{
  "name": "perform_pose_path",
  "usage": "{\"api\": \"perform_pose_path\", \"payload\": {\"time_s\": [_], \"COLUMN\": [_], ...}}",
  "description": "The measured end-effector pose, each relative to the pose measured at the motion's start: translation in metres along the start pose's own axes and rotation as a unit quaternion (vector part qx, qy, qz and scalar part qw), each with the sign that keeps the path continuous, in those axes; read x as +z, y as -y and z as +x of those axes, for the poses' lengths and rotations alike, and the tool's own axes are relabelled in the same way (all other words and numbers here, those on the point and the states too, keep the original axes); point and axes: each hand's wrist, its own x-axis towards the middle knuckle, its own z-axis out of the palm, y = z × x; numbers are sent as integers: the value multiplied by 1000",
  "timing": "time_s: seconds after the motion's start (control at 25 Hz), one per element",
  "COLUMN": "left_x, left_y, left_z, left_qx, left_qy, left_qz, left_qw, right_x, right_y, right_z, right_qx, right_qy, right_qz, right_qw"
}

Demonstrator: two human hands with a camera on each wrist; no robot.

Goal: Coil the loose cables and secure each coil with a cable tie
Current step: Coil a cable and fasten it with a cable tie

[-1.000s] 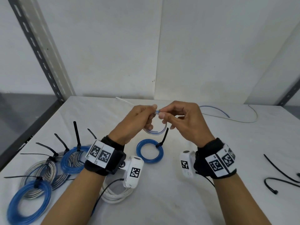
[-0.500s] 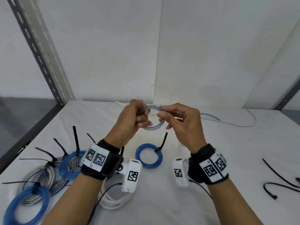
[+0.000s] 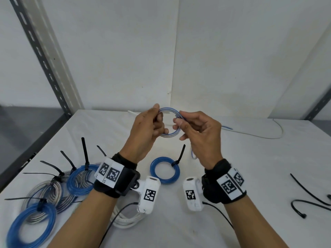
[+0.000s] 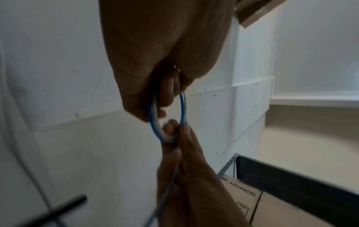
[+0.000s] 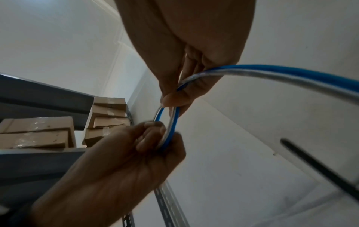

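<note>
Head view. Both hands are raised above the middle of the tabletop [image 3: 250, 176], each with a grip on a small blue-and-clear coil [image 3: 169, 135]. The left hand [image 3: 145, 133] has its fingers curled round the coil's left side, thumb on top. The right hand [image 3: 200, 135] pinches the coil's right side between thumb and forefinger. A free tail [image 3: 193, 154] of the same cable hangs below the right palm, so winding looks unfinished. No tie is on this coil. A tied blue coil [image 3: 165, 170] lies on the tabletop below the hands; more tied coils [image 3: 53, 190] sit toward the left edge. Spare black ties [image 3: 308, 199] lie near the right edge, well apart from the hands. A loose cable [image 3: 259, 136] lies toward the far right corner.

Left wrist view. The coil [image 4: 153, 122] is seen edge-on, only a few turns, held at top and bottom by fingers. Blurred.

Right wrist view. The right hand's thumb and finger [image 5: 174, 98] close on the loop [image 5: 170, 127]; the tail [image 5: 272, 73] arcs away to the right.

Risk, judged: the cable looks springy, and the turns are few. If either grip loosens while one hand reaches toward the right edge for a tie, the turns may spring apart. The hanging tail may slip out and unwind the outer turn.
</note>
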Motion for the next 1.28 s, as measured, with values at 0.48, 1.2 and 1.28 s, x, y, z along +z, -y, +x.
{"api": "perform_pose_path", "payload": {"time_s": [0.48,1.2,1.28], "left_x": [-18,-18,-16], "left_y": [-3,-2,0], "left_z": [-7,-4,-2], "left_qx": [121,138,184], "left_qy": [165,101,18], "left_qz": [352,382,311], "left_qw": [914,908,932], "right_x": [-29,-22,-20], "right_y": [9,7,7], "right_z": [9,7,8], "right_qx": [28,17,43], "right_qy": [165,126,91], "right_qz": [-129,-114,-41], "right_qw": [978,985,994]}}
